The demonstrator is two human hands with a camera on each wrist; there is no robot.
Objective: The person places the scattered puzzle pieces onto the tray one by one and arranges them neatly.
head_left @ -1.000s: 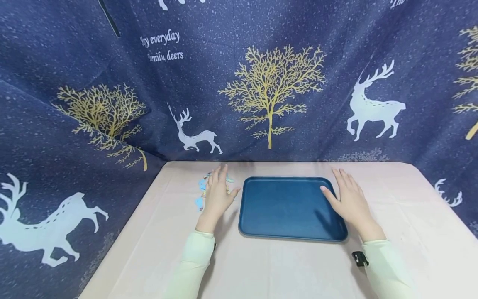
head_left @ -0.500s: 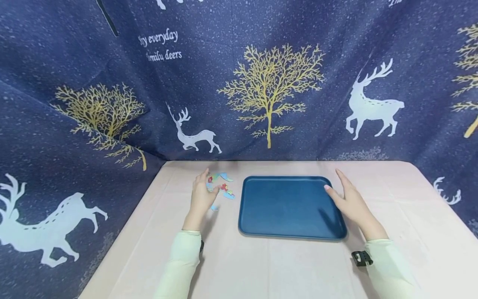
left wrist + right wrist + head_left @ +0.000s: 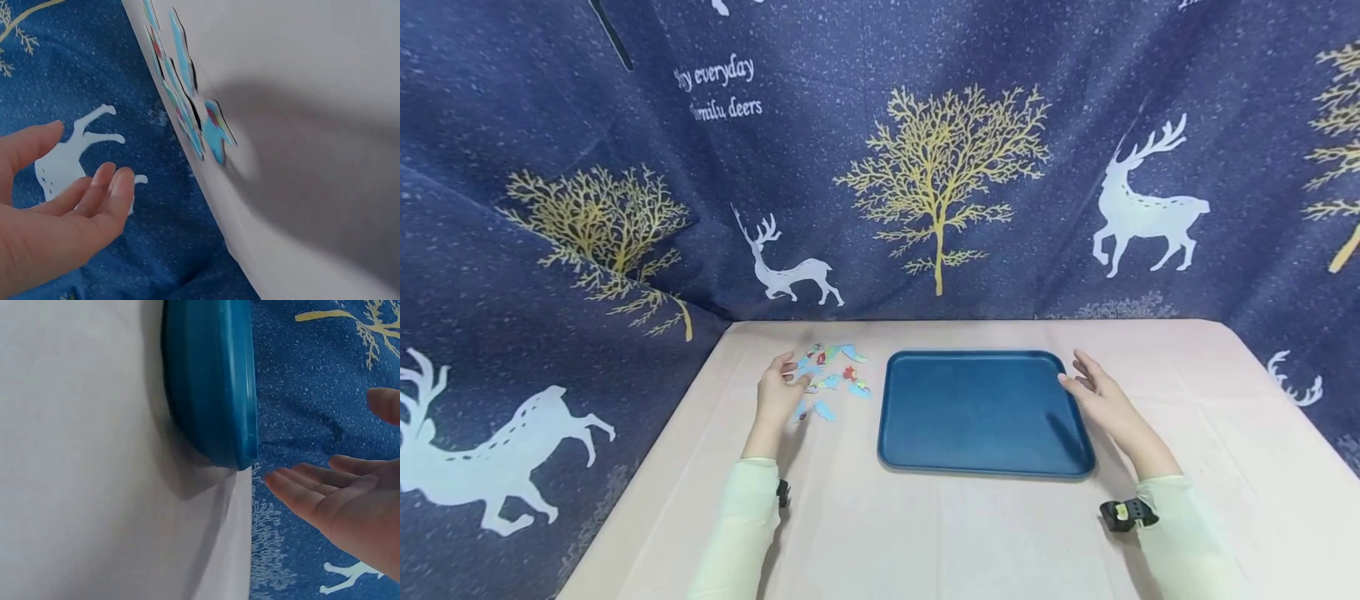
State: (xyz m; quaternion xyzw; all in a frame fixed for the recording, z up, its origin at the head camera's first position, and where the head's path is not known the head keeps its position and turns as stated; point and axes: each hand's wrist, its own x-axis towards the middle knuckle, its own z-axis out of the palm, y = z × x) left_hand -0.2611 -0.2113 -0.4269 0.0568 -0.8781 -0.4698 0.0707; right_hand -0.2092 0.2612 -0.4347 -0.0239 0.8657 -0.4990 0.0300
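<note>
Lying on bench (image 3: 925,533): flat colored pieces (image 3: 827,382), just right of left hand (image 3: 781,392); right hand (image 3: 1101,400) farther off, beside tray (image 3: 985,412). Both hands: thumb, fingers apart, nothing held.

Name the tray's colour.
The tray is plain dark teal-blue, seen best in the head view.

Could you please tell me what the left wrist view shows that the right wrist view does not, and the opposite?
Only the left wrist view shows the person's left hand, holding nothing, and several flat, mostly light-blue pieces with coloured patches.

Only the right wrist view shows the person's right hand, also holding nothing, and part of the blue rectangular tray with rounded corners.

Both share the pale pinkish tabletop and the dark blue fabric backdrop with white and golden prints.
</note>
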